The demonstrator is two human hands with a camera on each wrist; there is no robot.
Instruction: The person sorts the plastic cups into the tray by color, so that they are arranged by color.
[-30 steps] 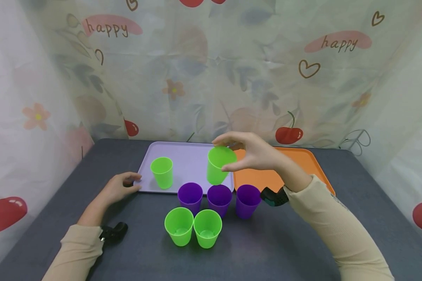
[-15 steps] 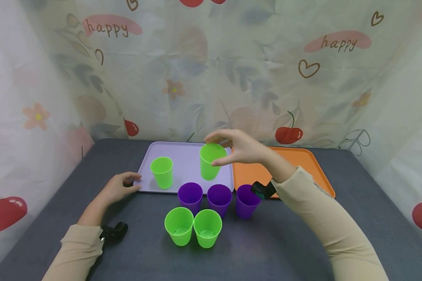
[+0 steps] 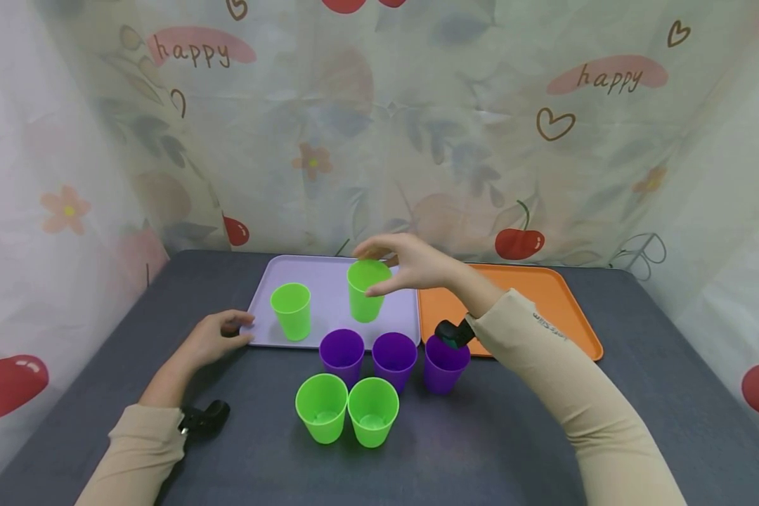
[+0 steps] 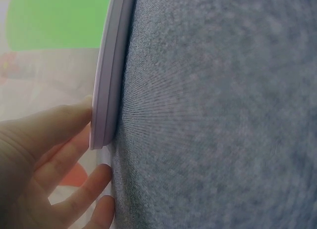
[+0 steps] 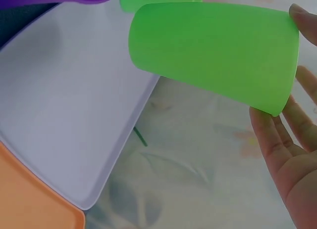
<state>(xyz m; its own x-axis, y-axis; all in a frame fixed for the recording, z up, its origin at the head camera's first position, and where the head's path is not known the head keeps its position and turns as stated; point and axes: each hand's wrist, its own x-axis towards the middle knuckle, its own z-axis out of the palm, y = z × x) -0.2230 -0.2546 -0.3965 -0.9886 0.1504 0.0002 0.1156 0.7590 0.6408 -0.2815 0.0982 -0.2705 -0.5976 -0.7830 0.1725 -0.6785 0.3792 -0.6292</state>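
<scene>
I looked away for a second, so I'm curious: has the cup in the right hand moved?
Yes. In the head view, the cup in the right hand has moved left over the lilac tray, away from the orange tray.

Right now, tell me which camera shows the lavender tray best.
The head view: most of the lavender tray shows, though the right hand and its green cup cover parts. The right wrist view catches a broad stretch with one corner, cut by the frame; the left wrist view, just an edge strip at the left hand.
</scene>
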